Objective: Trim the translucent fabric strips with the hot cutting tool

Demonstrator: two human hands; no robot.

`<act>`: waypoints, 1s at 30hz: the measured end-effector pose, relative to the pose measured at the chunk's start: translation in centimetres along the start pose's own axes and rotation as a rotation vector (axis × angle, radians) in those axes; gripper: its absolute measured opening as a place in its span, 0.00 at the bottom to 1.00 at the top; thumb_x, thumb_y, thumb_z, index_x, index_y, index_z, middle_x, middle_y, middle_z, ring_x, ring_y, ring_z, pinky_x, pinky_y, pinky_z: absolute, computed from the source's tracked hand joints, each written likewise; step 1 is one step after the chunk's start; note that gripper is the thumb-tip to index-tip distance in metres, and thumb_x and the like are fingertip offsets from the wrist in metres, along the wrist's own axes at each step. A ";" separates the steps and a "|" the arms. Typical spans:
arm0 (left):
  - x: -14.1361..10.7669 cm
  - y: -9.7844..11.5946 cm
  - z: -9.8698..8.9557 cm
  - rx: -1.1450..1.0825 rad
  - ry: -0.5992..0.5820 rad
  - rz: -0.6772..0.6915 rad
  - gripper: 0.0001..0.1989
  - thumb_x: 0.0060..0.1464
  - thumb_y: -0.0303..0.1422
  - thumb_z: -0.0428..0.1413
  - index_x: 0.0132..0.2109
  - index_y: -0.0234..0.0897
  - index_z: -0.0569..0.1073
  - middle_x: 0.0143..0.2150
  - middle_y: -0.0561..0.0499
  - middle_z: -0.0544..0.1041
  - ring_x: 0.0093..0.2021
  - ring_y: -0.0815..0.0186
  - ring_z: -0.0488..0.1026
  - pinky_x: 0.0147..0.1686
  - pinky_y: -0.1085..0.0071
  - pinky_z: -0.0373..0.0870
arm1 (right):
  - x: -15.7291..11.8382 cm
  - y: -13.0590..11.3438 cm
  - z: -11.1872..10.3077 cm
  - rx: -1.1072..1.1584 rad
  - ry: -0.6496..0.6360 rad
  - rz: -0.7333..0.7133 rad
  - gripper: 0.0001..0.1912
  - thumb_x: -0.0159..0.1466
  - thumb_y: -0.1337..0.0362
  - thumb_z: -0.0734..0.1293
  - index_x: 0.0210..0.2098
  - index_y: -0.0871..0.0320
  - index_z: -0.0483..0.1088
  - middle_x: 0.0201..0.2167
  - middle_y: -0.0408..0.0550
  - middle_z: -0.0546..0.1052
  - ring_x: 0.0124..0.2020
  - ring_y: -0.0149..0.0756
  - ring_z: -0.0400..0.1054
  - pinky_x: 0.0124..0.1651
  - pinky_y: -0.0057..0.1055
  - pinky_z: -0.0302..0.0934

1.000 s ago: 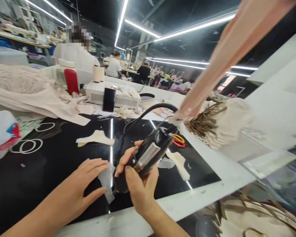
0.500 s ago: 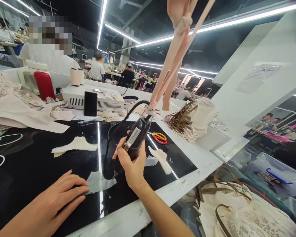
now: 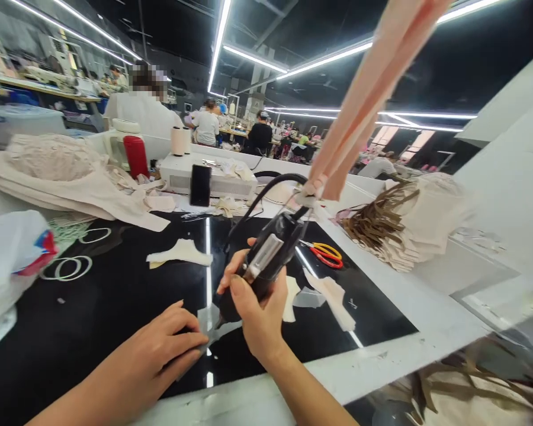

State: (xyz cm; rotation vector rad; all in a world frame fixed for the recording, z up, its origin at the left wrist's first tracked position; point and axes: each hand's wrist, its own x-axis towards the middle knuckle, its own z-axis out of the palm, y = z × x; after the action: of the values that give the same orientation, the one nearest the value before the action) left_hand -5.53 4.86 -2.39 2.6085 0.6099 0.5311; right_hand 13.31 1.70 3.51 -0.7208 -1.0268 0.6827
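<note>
My right hand (image 3: 262, 313) is wrapped round a black corded hand tool (image 3: 270, 254) with a bright metal plate on its side. The tool's narrow tip points down at a thin translucent piece (image 3: 224, 332) on the black board (image 3: 128, 296). From the left, my left hand (image 3: 160, 349) rests its outstretched fingertips on that piece's edge. Above the tool, pink fabric straps (image 3: 359, 112) are tied to its cable end. A cream shaped fabric piece (image 3: 180, 253) lies behind my left hand. To the right of the tool are another cream piece (image 3: 333, 296) and red-and-yellow-handled snips (image 3: 327, 254).
A phone (image 3: 201, 184) leans on a white vented box (image 3: 231, 183). Beige garments (image 3: 66, 177) are heaped left, and a garment bundle with brown straps (image 3: 426, 219) lies right. A white plastic bag (image 3: 13, 260) is at the left edge. Other people sit farther back.
The view has swung left, so the table contents appear farther right and the plastic bag has come into sight. The tool's tip now shows over the translucent piece, closer to my left fingertips.
</note>
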 end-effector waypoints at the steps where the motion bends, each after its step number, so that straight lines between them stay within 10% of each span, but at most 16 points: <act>1: 0.1 0.4 -0.2 -0.021 -0.001 -0.011 0.12 0.70 0.34 0.55 0.53 0.50 0.81 0.47 0.52 0.80 0.48 0.63 0.80 0.71 0.52 0.64 | -0.2 0.1 -0.1 -0.002 0.012 -0.009 0.17 0.62 0.66 0.73 0.46 0.50 0.64 0.32 0.37 0.74 0.26 0.29 0.68 0.30 0.29 0.68; 30: 0.6 0.5 -1.1 -0.104 -0.166 -0.035 0.23 0.62 0.31 0.64 0.63 0.43 0.75 0.67 0.47 0.75 0.70 0.49 0.66 0.73 0.40 0.52 | -0.5 -0.6 -1.0 0.032 -0.014 -0.017 0.21 0.65 0.60 0.76 0.54 0.50 0.67 0.35 0.39 0.75 0.27 0.32 0.72 0.31 0.33 0.71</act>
State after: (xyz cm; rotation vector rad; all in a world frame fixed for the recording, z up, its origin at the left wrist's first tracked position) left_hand -5.32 5.05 -1.04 2.5077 0.5581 0.3224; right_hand 14.13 0.73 3.37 -0.6796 -1.0312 0.6894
